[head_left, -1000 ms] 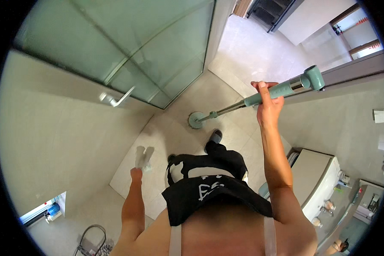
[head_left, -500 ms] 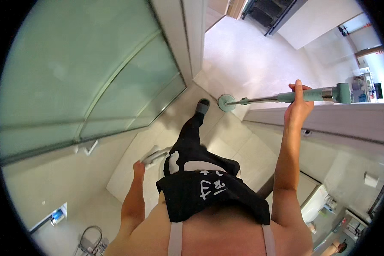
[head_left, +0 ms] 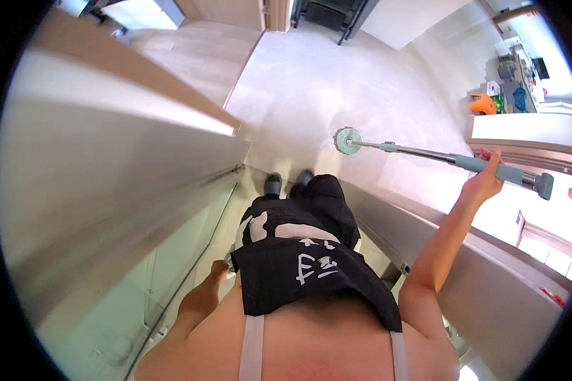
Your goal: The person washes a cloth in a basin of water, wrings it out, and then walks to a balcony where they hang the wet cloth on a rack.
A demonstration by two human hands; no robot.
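My right hand (head_left: 485, 182) is wrapped round the pale green grip of a mop (head_left: 426, 152), close to the upper end of its pole. The silver pole slants down leftward to a round green mop head (head_left: 347, 140), which is at the pale floor ahead of my feet. Low at my left side, my left hand (head_left: 220, 270) is closed. A small pale bit shows beside its fingers; my body and the dark clothing hide most of what it holds.
A doorway wall (head_left: 171, 152) rises close on my left, with a greenish glass panel (head_left: 127, 286) behind it. To the right runs a pale wall (head_left: 483, 273). Farther off stand a dark rack (head_left: 327, 14) and an orange object (head_left: 483, 104). My dark slippers (head_left: 272, 185) are at the threshold.
I have stepped forward out of the tiled room to the doorway. The mop has come along, its grip now farther right and lower in view. The pale thing at my left hand is now mostly hidden.
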